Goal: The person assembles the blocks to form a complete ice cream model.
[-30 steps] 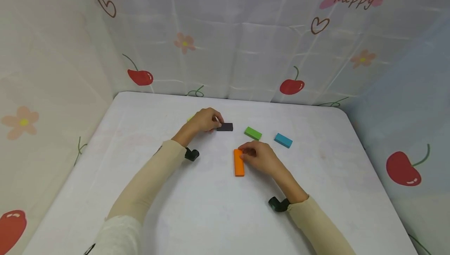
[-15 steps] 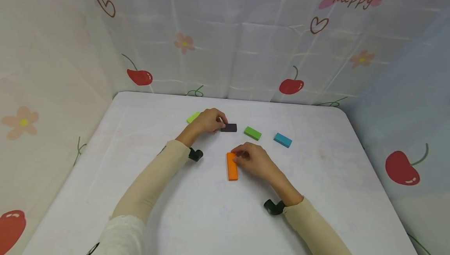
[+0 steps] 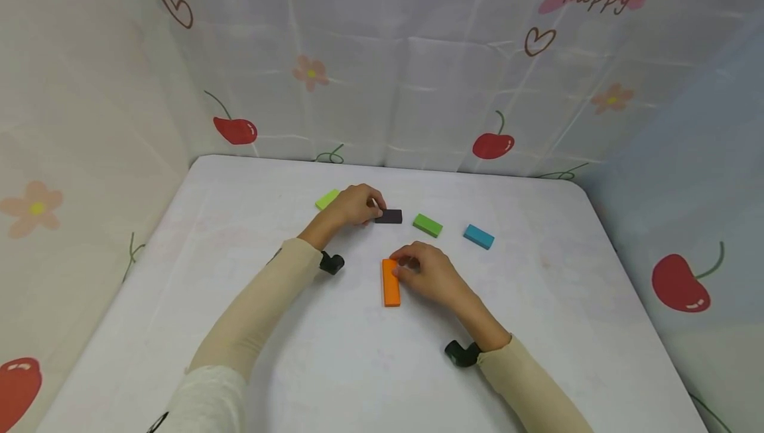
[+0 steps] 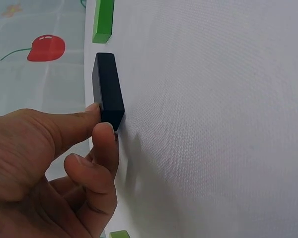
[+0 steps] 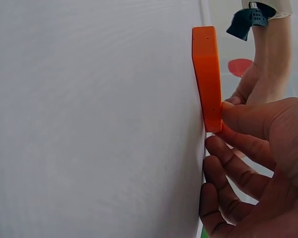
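In the head view a black rectangular block (image 3: 388,216) lies toward the back of the table, and my left hand (image 3: 356,205) pinches its left end. The left wrist view has thumb and fingertips at the near end of this black block (image 4: 108,89). My right hand (image 3: 431,274) holds an orange block (image 3: 390,284) by its far end, with the block's long side pointing toward the person. Seen from the right wrist, the thumb presses one face of the orange block (image 5: 207,74); fingers behind it are partly hidden.
Right of the black block lie a green block (image 3: 428,225) and a blue block (image 3: 479,237). A yellow-green block (image 3: 327,199) is partly covered by the left hand. The white table (image 3: 334,367) meets printed curtains (image 3: 388,75) at its back and sides.
My right hand has carried the orange block left and slightly nearer the person. The left hand and black block have shifted a little right, uncovering more of the yellow-green block.
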`<state>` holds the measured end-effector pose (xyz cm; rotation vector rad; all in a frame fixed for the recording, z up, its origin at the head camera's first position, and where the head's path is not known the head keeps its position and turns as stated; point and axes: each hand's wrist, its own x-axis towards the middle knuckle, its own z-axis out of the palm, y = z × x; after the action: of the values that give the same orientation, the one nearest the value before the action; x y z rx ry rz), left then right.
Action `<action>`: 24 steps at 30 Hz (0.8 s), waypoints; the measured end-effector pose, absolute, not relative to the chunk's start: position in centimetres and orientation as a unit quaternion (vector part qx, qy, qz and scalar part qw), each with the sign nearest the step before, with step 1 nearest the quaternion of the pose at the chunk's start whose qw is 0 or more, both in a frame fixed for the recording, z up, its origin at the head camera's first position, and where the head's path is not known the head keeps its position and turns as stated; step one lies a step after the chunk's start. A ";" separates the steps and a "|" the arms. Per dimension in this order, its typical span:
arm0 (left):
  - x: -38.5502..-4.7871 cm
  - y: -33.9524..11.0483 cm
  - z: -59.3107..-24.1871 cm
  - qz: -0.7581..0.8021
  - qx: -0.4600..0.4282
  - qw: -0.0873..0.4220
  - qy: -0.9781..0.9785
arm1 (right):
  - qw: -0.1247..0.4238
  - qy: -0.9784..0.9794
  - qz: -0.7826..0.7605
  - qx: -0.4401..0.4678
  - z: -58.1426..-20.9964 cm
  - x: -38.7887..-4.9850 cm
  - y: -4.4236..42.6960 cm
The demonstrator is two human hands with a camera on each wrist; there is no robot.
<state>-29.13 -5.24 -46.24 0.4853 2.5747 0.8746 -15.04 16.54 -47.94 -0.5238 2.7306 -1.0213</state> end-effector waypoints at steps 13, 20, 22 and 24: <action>-28.9 -5.3 -46.0 0.307 0.175 0.181 0.918 | 0.086 0.920 -0.340 -0.174 -48.0 -14.9 16.4; -28.9 -5.3 -46.3 0.310 0.182 0.177 0.916 | 0.090 0.920 -0.350 -0.153 -47.8 -15.6 17.0; -28.9 -5.3 -46.4 0.312 0.183 0.176 0.916 | 0.086 0.921 -0.353 -0.142 -47.8 -16.4 17.3; -28.9 -5.3 -46.4 0.313 0.182 0.177 0.915 | 0.076 0.925 -0.346 -0.134 -47.8 -17.3 17.5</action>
<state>-28.91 -5.30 -46.44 0.5146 2.5900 0.8862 -17.31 17.51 -47.77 -0.4009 2.7752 -1.0386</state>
